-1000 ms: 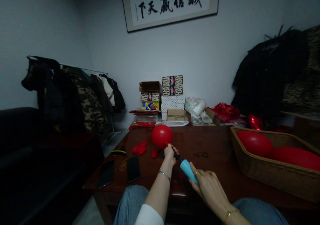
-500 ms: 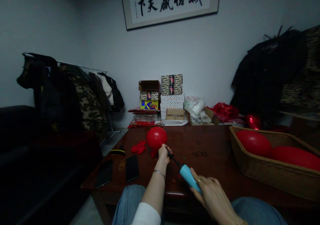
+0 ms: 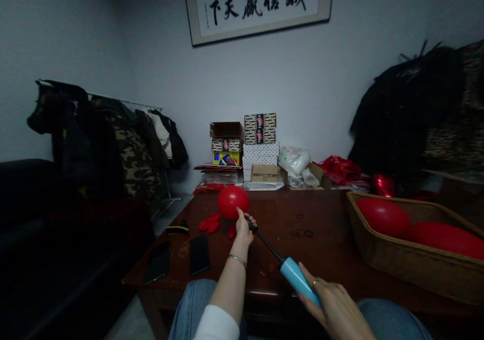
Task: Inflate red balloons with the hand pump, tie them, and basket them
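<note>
My left hand (image 3: 245, 226) is closed round the black nozzle end of a hand pump, with the neck of a partly inflated red balloon (image 3: 232, 202) pinched there. Closed round the blue barrel of the pump (image 3: 299, 279) is my right hand (image 3: 333, 299), lower and to the right. A black rod shows between barrel and nozzle end. Flat red balloons (image 3: 209, 223) lie on the brown table (image 3: 325, 259), left of the inflated one.
A wicker basket (image 3: 416, 269) with large red balloons stands at the right. Two dark phones (image 3: 199, 255), a yellow band (image 3: 183, 249) and a black clip-like item (image 3: 177, 228) lie at the left. Black rings (image 3: 302, 233) lie mid-table. Boxes (image 3: 260, 153) are stacked behind.
My right hand and the blue barrel have moved down and right, so more black rod shows. My left hand and the balloon have shifted slightly up and left.
</note>
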`<state>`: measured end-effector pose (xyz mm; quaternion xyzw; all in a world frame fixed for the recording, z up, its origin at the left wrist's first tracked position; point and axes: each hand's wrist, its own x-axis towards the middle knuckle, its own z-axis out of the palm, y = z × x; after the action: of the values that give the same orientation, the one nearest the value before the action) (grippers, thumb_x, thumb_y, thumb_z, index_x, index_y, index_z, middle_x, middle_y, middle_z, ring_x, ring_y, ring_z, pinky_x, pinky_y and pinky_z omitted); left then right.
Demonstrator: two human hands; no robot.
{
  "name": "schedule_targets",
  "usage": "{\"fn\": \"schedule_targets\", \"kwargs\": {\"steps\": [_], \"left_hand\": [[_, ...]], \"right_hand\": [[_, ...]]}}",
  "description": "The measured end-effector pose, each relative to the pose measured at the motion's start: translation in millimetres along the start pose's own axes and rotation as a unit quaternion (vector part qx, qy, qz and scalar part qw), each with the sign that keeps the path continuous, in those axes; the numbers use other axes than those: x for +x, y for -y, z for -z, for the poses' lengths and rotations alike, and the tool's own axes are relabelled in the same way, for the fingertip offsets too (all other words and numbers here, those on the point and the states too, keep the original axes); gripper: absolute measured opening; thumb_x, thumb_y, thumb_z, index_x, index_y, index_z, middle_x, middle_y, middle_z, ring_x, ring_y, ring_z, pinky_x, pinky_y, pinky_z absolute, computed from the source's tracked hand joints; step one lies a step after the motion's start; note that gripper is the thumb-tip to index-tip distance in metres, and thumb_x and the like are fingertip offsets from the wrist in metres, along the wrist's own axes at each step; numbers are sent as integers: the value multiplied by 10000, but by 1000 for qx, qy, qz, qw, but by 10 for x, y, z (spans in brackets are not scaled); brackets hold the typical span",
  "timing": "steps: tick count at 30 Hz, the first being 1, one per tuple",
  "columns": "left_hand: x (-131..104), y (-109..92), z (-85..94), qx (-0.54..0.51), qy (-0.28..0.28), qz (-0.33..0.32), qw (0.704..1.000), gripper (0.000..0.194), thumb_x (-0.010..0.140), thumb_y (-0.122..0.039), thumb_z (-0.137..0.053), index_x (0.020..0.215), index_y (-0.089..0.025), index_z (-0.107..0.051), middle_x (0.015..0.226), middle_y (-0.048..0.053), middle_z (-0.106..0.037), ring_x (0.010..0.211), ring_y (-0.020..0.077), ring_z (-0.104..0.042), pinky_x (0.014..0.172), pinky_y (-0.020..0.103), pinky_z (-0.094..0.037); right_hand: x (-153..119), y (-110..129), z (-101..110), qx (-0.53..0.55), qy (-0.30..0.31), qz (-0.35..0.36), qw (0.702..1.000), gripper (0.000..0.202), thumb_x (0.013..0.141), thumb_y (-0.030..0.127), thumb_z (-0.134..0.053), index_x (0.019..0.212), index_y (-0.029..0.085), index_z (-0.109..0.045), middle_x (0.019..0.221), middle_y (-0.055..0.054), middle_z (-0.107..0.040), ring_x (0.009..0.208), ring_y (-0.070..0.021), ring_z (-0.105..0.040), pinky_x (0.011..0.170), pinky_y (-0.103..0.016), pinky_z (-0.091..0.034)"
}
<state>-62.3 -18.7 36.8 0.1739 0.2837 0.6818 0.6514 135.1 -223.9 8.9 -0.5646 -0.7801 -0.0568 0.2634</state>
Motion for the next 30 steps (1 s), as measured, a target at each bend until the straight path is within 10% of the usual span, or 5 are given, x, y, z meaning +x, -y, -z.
{"fn": "schedule_targets", "kwargs": {"steps": [12,16,30], "left_hand": [[-142,203,-85,-54,49,65,995,265,882,-297,-469,672,-140,-504,591,49,-547,528,129,-558,536,246,-476],[-141,192,-38,-100,86,83,988,162,878,-199,-468,770,-121,-561,705,68,-591,655,140,-609,674,290,-517],[-24,109,-62,-97,32,53,993,261,871,-265,-502,636,-169,-443,510,-27,-418,426,89,-419,441,207,-352]], "right_hand": [[741,212,-89,7,58,-37,998,508,870,343,-447,1338,146,-419,886,-93,-698,811,-238,-660,678,-288,-403],[712,198,-114,41,64,-46,996,510,877,357,-433,1344,153,-410,907,-85,-701,836,-229,-662,670,-270,-401],[252,64,9,8,-28,8,1000,493,868,360,-470,1329,189,-432,901,-74,-700,766,-194,-657,715,-286,-453]]}}
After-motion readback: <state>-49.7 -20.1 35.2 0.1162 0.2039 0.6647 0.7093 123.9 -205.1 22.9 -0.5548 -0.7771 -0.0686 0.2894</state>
